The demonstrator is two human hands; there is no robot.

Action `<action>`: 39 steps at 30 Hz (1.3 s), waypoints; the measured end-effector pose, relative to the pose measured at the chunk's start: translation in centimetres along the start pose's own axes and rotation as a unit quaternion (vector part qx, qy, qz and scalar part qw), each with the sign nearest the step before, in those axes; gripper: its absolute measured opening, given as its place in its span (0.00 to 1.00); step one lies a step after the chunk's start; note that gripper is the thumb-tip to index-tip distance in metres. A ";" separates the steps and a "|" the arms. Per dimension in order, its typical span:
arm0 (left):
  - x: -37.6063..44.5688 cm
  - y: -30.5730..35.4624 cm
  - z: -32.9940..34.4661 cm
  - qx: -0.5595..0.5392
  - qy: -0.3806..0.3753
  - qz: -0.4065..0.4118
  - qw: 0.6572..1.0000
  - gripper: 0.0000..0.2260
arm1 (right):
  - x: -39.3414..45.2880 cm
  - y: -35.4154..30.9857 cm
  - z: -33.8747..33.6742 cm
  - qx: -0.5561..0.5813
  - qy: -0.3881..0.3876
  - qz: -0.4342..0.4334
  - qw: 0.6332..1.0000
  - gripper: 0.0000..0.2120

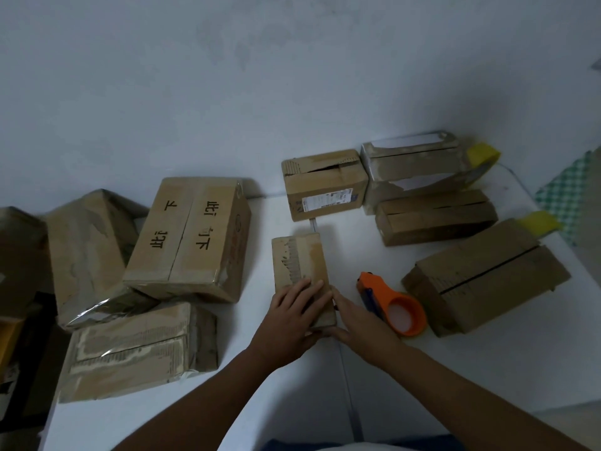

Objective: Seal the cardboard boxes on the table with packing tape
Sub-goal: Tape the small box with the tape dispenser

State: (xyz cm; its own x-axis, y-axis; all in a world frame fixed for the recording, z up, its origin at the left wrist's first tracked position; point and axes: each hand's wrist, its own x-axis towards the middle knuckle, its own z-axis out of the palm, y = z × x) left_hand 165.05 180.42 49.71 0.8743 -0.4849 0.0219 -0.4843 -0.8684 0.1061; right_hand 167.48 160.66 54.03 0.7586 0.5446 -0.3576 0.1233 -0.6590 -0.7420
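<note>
Small box [302, 271] lies under the flat left hand [292, 317], right hand [354, 323] cupping its side; with the dispenser [393, 304] unheld, flaps may spring open.

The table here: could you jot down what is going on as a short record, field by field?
surface: white table
box in hand: small cardboard box, centre
left hand: fingers flat on the box top
right hand: against the box's right side, near end
tape tool: orange tape dispenser, lying right of the box, untouched
other boxes: several around, left and right
writing: large box with black characters, left
</note>
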 end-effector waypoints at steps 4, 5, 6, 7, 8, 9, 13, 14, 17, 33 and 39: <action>0.2 -0.4 -0.8 -0.041 -0.055 0.002 0.998 0.35 | 0.0 -0.1 0.7 -0.071 0.025 0.025 0.997 0.37; 0.5 -0.6 -1.6 -0.058 -0.069 0.004 0.996 0.35 | -0.2 -0.3 0.6 -0.073 0.027 0.021 0.997 0.36; 1.0 -0.7 -2.7 -0.080 -0.074 0.006 0.994 0.33 | -0.5 -0.4 0.4 -0.078 0.029 0.013 0.996 0.36; 1.3 -0.9 -4.0 -0.105 -0.062 0.004 0.993 0.31 | -0.7 -0.6 0.2 -0.088 0.029 0.004 0.996 0.36; 1.5 -1.1 -5.3 -0.133 -0.033 -0.010 0.991 0.27 | -1.0 -0.7 0.0 -0.105 0.033 -0.007 0.994 0.37; 1.4 -1.4 -6.4 -0.169 0.011 -0.044 0.985 0.23 | -1.1 -0.6 -0.2 -0.130 0.041 -0.014 0.991 0.39; -1.4 -1.0 -7.8 -0.424 0.178 -0.346 0.818 0.09 | -0.5 -1.5 -0.2 -0.199 0.089 -0.091 0.972 0.37; -2.4 -0.3 -7.2 -0.504 0.197 -0.427 0.725 0.07 | -0.1 -2.1 0.0 -0.219 0.077 -0.115 0.966 0.36; -5.1 1.2 -4.2 -0.664 0.164 -0.575 0.450 0.14 | 2.1 -2.5 1.7 -0.328 0.033 -0.162 0.930 0.34; -6.6 3.5 -2.7 -0.787 0.079 -0.560 0.245 0.11 | 0.5 -0.2 4.5 -0.413 0.055 -0.140 0.898 0.30; -7.0 3.7 -2.3 -0.781 0.126 -0.519 0.323 0.02 | 0.6 0.1 4.6 -0.421 0.056 -0.142 0.894 0.31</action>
State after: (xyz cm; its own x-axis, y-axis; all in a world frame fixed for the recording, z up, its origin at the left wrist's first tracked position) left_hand 157.17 180.86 52.27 0.6094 0.1784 -0.7726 0.5092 0.6588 0.5538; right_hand 165.03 163.33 51.18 0.6739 0.7278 -0.1274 0.7232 -0.6851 -0.0879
